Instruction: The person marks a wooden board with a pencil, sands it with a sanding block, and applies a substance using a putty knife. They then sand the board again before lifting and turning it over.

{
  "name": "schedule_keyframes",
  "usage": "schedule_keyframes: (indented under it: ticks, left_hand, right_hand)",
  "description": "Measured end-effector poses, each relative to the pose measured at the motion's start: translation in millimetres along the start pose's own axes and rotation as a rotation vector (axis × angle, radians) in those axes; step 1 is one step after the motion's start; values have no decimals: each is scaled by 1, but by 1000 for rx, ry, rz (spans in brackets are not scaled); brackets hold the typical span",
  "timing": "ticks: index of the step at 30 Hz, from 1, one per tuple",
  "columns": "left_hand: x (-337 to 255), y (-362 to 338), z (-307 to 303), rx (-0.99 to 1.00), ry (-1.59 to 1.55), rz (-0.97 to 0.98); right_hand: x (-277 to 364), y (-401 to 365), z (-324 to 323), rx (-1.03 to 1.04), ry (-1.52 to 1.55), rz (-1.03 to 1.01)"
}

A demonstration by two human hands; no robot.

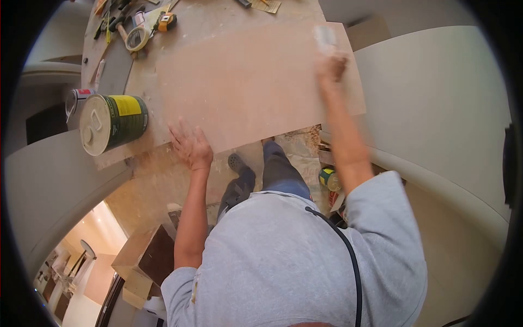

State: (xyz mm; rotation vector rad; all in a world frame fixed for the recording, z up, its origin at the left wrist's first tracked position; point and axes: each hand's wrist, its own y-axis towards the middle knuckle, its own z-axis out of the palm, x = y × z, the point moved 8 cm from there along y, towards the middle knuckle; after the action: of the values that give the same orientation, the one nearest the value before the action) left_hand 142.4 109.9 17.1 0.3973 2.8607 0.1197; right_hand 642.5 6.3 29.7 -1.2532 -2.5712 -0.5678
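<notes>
We record a dusty surface (229, 13) carrying a large flat board (250, 82), with a green can (114, 122) just beside the board's left edge. The left hand (190, 146) rests spread on the near edge. The right hand (330, 68), by the far right corner, grips a blurred pale pad (325, 37).

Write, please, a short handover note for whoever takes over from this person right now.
Left hand: open, pressed flat on the near edge of the brown panel.
Right hand: stretched to the panel's far right corner, closed on a pale object. It is too blurred to identify.
Things: the panel lies flat on the workbench. A green can sits by its left edge, with a tape roll and tape measure beyond.
Done and left: the panel's surface looks even, so which parts have been gone over does not show.
</notes>
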Motion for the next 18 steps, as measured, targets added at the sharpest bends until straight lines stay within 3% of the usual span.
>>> schedule_keyframes:
  ticks: [1, 2, 3, 5, 6, 8, 9, 10, 11, 12, 13, 15, 16, 18]
  left_hand:
    - [0, 0, -1, -19, -19, 14]
    - [0, -1, -2, -35, -40, 30]
    - [1, -4, -3, -33, -43, 29]
    - [10, 1, -3, -13, -219, -31]
    - [16, 3, -1, -23, -229, -28]
    - [27, -3, 7, -39, -239, 2]
    - [26, -6, 3, -29, -245, 1]
    - [25, -7, -4, 13, -208, -18]
    - [27, -9, -8, 50, -169, -35]
    - [30, -12, -9, 51, -168, -34]
    - [34, -15, -11, 23, -270, -45]
    - [35, -23, -15, -6, -371, -56]
    - [41, -32, -19, -22, -362, -142]
    - [54, -44, -17, -29, -343, -224]
  right_hand:
    - [43, -32, 36, 171, 146, -58]
    - [87, -98, 89, 271, -479, -181]
    - [122, -167, 104, 161, -68, -303]
    - [208, -253, 15, 362, 166, -563]
    - [218, -268, -14, 476, 281, -674]
    - [144, -236, -19, 189, 283, -717]
    - [97, -200, -36, 70, 134, -749]
    - [40, -161, -56, -67, -66, -581]
    - [-23, -107, -62, 360, 141, -68]
    - [-67, -84, -89, -88, -287, 131]
    - [-62, -76, -80, -91, -288, 133]
    - [-53, -74, -54, -6, -135, 340]
    - [-2, -85, -27, 538, 254, 195]
    - [143, -186, -2, 239, 139, -407]
